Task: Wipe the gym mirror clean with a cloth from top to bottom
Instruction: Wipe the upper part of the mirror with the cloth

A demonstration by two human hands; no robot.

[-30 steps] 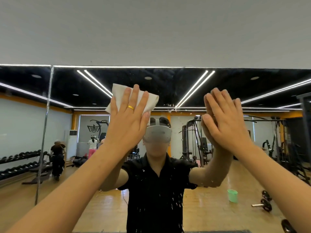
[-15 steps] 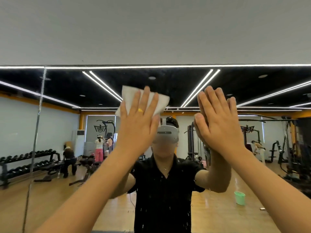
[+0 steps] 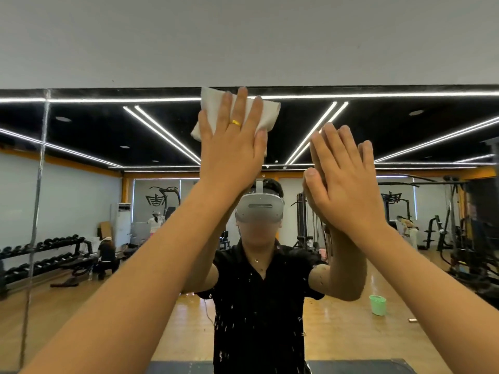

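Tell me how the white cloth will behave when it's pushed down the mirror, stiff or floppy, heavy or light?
Probably floppy: the cloth looks folded, with soft rumpled edges around the left hand. Likely light, since flat fingers alone pin it to the mirror. It should slide readily on the glass, though loose corners might bunch.

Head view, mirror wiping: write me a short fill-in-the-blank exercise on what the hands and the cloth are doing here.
The left hand presses the cloth against the mirror at its ____ edge.
The right hand lies flat against the mirror, holding ____.
The bucket reflected on the floor is ____.
Missing words: top; nothing; green.
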